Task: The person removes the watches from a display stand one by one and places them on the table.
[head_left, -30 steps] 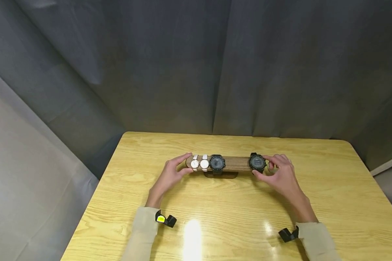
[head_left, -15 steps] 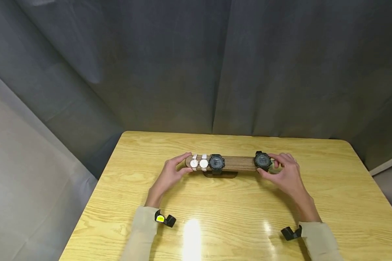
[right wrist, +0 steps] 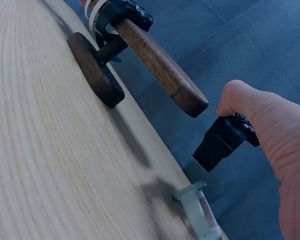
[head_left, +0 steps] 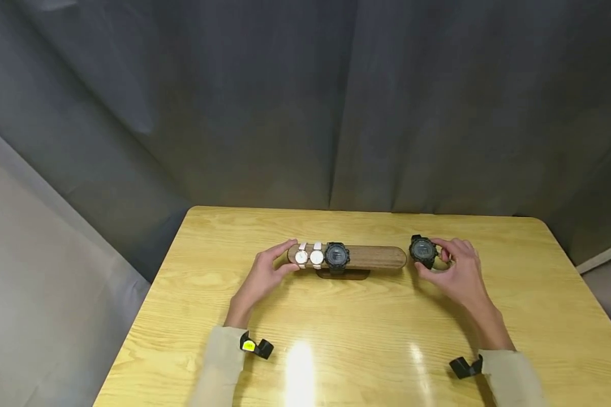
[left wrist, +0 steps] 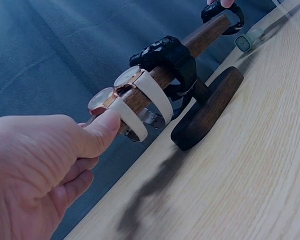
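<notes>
A wooden T-shaped watch stand point(head_left: 379, 258) stands on the table, its bar level above a dark base point(left wrist: 210, 112). My left hand point(head_left: 265, 274) grips the bar's left end between thumb and fingers. Beside the thumb sit two watches with white straps and rose-gold cases, the outer one point(head_left: 301, 258) and the inner one point(head_left: 317, 258). A black digital watch point(head_left: 337, 256) is strapped round the bar to their right. My right hand point(head_left: 458, 271) pinches a second black digital watch point(head_left: 422, 251) just beyond the bar's right end, its strap hanging down in the right wrist view point(right wrist: 217, 145).
A pale green watch point(right wrist: 194, 210) lies on the table below my right hand, mostly hidden in the head view. The light wooden table point(head_left: 356, 339) ends at a dark grey curtain point(head_left: 265, 113) behind. A paler cloth point(head_left: 41, 271) hangs at the left.
My right hand has slid the black watch rightwards off the bar's right end, and a gap now shows between them. The left hand keeps its grip on the stand.
</notes>
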A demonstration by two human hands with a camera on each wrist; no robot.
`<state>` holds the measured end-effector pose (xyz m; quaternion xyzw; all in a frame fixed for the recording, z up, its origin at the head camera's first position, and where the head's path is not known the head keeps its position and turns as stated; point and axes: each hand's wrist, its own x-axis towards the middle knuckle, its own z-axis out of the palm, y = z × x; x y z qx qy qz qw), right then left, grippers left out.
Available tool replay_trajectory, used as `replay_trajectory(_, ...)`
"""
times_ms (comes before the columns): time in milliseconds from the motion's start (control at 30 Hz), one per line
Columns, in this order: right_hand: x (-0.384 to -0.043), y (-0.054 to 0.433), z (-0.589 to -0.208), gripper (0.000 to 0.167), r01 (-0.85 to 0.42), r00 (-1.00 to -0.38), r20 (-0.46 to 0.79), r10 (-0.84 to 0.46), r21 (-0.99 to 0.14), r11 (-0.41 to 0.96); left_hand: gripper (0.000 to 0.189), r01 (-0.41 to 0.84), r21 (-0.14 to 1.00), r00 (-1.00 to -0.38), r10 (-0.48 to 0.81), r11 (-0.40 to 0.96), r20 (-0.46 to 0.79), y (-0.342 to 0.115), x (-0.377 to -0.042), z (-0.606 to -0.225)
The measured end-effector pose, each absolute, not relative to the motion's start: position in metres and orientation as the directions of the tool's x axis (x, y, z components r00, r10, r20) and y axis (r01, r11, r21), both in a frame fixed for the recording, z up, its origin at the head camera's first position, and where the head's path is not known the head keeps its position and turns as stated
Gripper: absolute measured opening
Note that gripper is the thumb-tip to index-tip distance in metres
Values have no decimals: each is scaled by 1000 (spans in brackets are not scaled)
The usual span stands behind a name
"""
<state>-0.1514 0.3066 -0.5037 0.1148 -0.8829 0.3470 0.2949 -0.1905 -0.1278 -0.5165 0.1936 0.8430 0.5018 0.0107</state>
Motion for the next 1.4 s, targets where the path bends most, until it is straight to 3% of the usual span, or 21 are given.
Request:
replay_trajectory(533, -148, 323, -504, 56, -325, -814, 578, 60, -538, 778, 62, 310, 840, -928, 332, 445, 166, -131, -190, -517)
replay_trajectory(933, -140, 342, -504, 55, -191, -858, 501, 113, -516, 835, 61, 333, 831, -919, 349, 446, 181, -131, -186, -514)
replay_trajectory(1400, -132, 360, -510, 67, -54, -914, 382, 137, -449, 892, 62, 331, 832, -920, 348, 446, 180, -130, -187, -515)
